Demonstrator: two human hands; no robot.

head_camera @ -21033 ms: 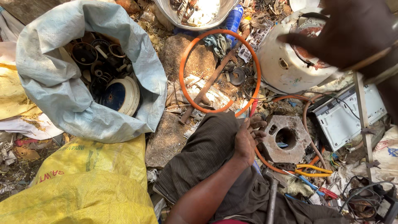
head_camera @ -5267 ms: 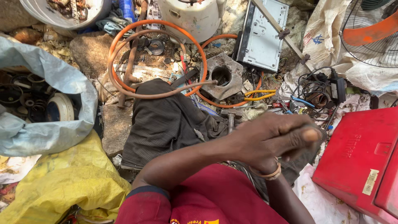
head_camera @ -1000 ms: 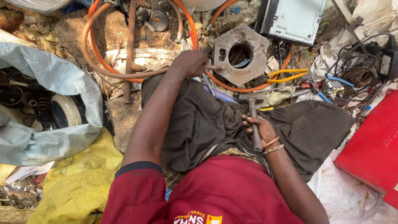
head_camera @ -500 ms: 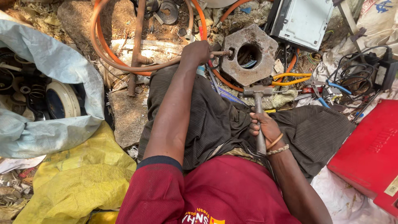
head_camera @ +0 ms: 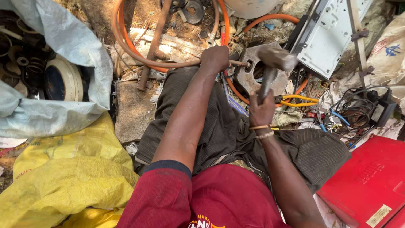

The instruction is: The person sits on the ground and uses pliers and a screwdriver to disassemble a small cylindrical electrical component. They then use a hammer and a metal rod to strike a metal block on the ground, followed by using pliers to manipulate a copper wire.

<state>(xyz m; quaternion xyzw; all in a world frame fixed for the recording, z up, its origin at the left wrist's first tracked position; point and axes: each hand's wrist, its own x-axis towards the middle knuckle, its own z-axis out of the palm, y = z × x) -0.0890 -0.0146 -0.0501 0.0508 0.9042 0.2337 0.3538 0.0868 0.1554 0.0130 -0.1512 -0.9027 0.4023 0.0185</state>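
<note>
1. Seen from above, a person in a dark red shirt and dark trousers sits on the ground among scrap.
2. The left hand is clenched around a thin metal rod, which it holds level with its tip against the side of a metal block.
3. The metal block is heavy, grey and rusty, with a round hole through its middle. It lies on the ground just past the person's knees, between the two hands.
4. The right hand grips the handle of a hammer. The hammer head is raised and blurred, just above the block.
5. A bracelet circles the right wrist.
6. An orange hose loops on the ground beyond the left hand and passes under the block.
7. To the far left, a pale blue sack lies open with round metal parts inside.
8. Below it, at the person's left side, lies a yellow sack.
9. To the right sit a white metal panel, tangled wires and, nearer, a red case.
</note>
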